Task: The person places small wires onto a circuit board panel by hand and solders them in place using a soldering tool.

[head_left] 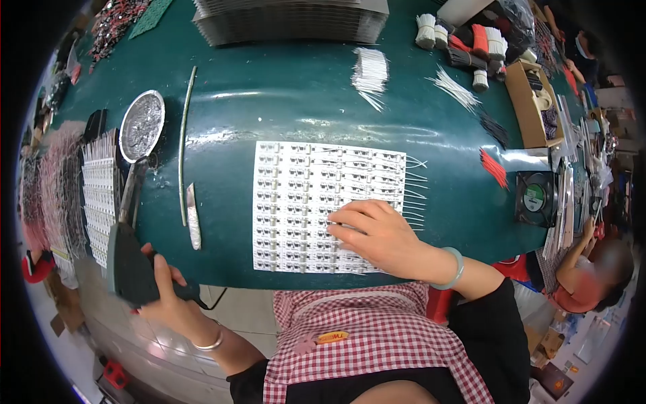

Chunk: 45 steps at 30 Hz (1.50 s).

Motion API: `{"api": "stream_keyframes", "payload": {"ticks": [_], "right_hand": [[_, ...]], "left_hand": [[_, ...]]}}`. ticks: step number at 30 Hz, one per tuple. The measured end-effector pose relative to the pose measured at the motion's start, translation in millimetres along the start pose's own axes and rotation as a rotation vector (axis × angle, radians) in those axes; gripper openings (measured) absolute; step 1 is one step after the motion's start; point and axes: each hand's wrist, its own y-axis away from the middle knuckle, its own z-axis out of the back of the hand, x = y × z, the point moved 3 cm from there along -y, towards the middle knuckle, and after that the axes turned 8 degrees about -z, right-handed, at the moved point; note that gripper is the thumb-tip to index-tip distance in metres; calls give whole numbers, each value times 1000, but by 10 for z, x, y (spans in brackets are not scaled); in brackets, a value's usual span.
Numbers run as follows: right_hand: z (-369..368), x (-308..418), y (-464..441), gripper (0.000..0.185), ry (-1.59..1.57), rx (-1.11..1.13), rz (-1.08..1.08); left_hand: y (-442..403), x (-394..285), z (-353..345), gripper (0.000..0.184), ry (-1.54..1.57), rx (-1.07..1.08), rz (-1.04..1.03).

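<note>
As the right hand (380,236) lies over the lower right part of a white board (279,202) set with rows of small parts, the left hand (167,296) holds up a dark, gun-shaped tool (128,262) at the near left edge of a green desk (222,161). The left grip is clamped around the tool's handle; under the right fingers, whether the grip is apart or closed on a wire cannot be told. The board lies flat near the desk's front edge, before the worker's red-checked apron (377,337), with thin white wires (415,198) sticking out past its right side. The tool's metal shaft points up to the lower edge of a bowl (162,116) of silvery material; whether the two touch is unclear. Between bowl and board lie a long thin stick (186,135) and a knife (194,219) with a pale handle. Beyond the board sits a bundle of white wires (371,71), while a bunch of red wires (493,168) lies to the right, near a black fan (536,198) and an open cardboard box (520,101). Another person (595,276) is seen at far right.
</note>
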Motion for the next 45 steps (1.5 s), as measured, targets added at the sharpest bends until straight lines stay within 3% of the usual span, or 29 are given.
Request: {"api": "stream_keyframes", "payload": {"ticks": [2, 6, 9, 12, 19, 35, 45], "right_hand": [[102, 12, 14, 33, -99, -6, -42], [304, -216, -333, 22, -113, -239, -97], [214, -344, -629, 13, -83, -281, -125], [78, -407, -691, 9, -58, -278, -112], [-33, -449, -751, 11, 5, -297, -91], [-75, -441, -754, 20, 4, -291, -122], [-88, -437, -761, 13, 55, -296, -104]], "left_hand": [[205, -124, -88, 42, 100, 64, 7], [644, -342, -320, 46, 342, 352, 204], [883, -419, -485, 46, 178, 506, 342], [951, -236, -432, 37, 2, 578, 185], [1024, -260, -467, 30, -48, 497, 313], [1073, -164, -457, 23, -174, 561, 263], [1041, -157, -433, 22, -233, 607, 151]]}}
